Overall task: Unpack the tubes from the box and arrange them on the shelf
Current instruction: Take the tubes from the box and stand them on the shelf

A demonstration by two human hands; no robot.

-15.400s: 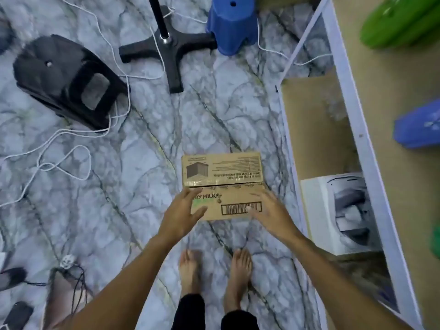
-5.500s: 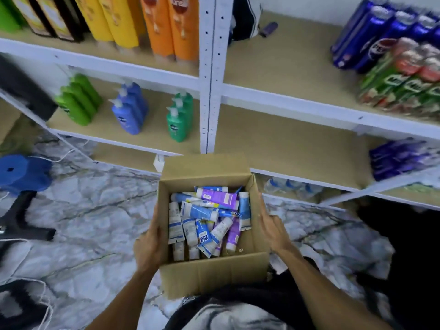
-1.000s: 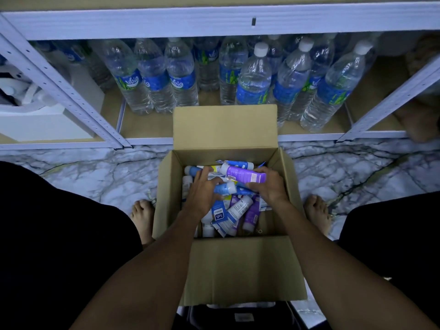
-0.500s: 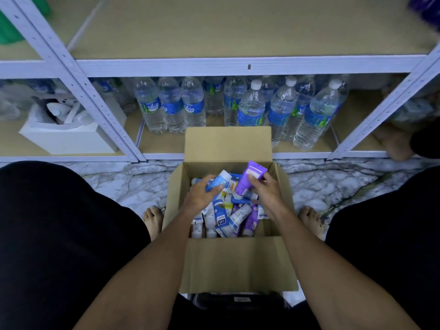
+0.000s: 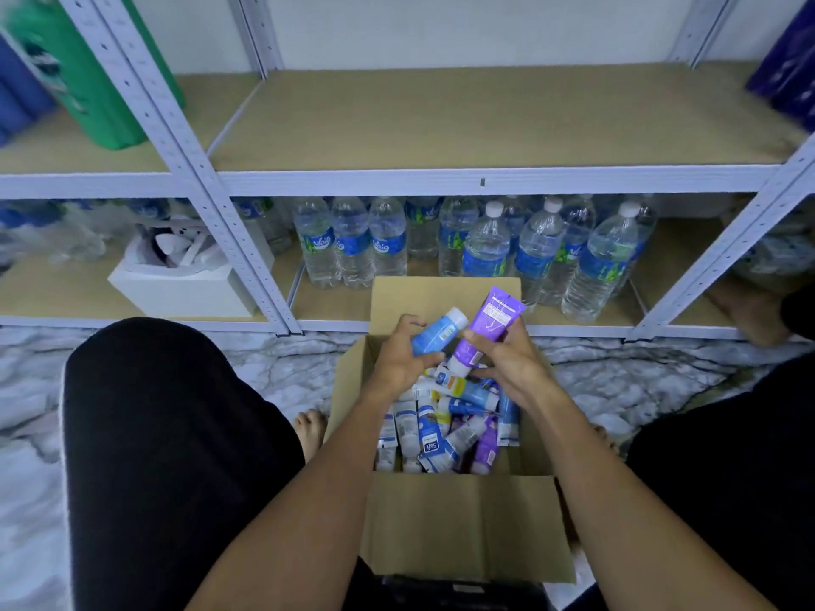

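Both hands have risen above the box [image 5: 463,522], left hand [image 5: 399,361] gripping a blue tube [image 5: 436,335], right hand [image 5: 511,363] a purple tube [image 5: 487,328].

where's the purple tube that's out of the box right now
Head view, centre-right: the purple tube is gripped in the right hand, raised over the open cardboard box, just right of the blue tube in the left hand.
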